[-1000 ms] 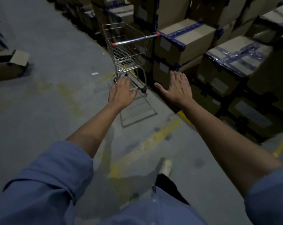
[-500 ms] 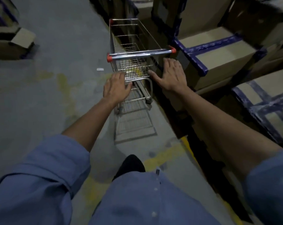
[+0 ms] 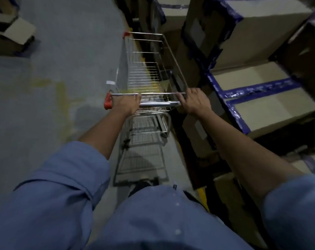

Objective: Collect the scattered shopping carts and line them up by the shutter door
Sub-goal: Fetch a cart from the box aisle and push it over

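Observation:
A small wire shopping cart (image 3: 146,73) with red handle caps stands right in front of me on the grey floor, its basket empty. My left hand (image 3: 126,104) grips the chrome handle bar near its left red cap. My right hand (image 3: 194,101) grips the same bar at its right end. The cart's right side runs close along a row of stacked boxes. No shutter door is in sight.
Stacked cardboard boxes with blue tape (image 3: 257,98) line the right side, close to the cart. An open carton (image 3: 14,33) lies at the far left. A faded yellow floor line (image 3: 202,195) runs along the boxes. Grey concrete floor (image 3: 63,60) stretches left and ahead.
I have stepped up to the cart. Both hands, which were open and reaching a second ago, now close around the handle bar.

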{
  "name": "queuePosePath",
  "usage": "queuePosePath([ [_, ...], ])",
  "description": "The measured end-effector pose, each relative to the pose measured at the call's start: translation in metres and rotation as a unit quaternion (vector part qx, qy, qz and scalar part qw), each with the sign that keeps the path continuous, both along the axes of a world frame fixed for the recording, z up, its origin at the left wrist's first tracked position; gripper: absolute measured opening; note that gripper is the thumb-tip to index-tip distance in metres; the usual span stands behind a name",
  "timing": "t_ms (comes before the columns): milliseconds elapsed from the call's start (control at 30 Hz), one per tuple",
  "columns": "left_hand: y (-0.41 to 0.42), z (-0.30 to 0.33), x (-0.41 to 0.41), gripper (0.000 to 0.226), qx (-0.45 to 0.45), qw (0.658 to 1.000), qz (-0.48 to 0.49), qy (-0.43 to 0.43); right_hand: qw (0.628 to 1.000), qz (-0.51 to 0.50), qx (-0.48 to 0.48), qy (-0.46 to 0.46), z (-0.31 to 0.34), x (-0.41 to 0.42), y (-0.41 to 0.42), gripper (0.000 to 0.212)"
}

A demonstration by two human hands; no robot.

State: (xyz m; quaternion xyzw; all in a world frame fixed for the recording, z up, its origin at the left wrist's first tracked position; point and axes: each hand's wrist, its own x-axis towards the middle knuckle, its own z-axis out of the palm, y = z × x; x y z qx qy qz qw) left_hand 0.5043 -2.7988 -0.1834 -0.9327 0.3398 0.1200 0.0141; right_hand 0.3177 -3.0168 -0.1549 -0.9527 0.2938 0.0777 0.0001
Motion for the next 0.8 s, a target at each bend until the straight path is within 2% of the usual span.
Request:
queuePosePath([
  [67, 0.012, -0.015, 0.018, 0.09, 0.0, 0.999, -0.007, -0.034, 0.996, 0.062, -0.002, 0.06, -0.033, 0.01, -0.021, 0.1],
  [133, 0.026, -0.027, 0.026, 0.088, 0.015, 0.999, -0.006, -0.028, 0.99, 0.098, -0.011, 0.1, -0.049, 0.015, -0.02, 0.102],
  [233, 0.039, -0.028, 0.019, 0.074, 0.043, 0.999, 0.009, -0.012, 0.995, 0.059, -0.016, 0.074, -0.057, 0.015, -0.019, 0.09],
  [333, 0.042, -0.025, -0.002, 0.068, 0.057, 0.998, 0.013, -0.009, 0.993, 0.086, -0.012, 0.082, -0.053, 0.013, -0.024, 0.096],
  [400, 0.04, -0.021, -0.012, 0.066, 0.032, 0.997, 0.059, -0.023, 0.991, 0.1, -0.011, 0.084, -0.05, 0.024, -0.039, 0.098],
  [567, 0.057, -0.022, -0.047, 0.081, 0.028, 0.988, 0.151, 0.007, 0.98, 0.187, 0.015, 0.071, -0.041, 0.046, -0.044, 0.106],
  [800, 0.147, -0.012, -0.097, 0.075, 0.027, 0.961, 0.275, 0.025, 0.947, 0.315, -0.033, 0.059, -0.021, 0.074, 0.043, 0.096],
])
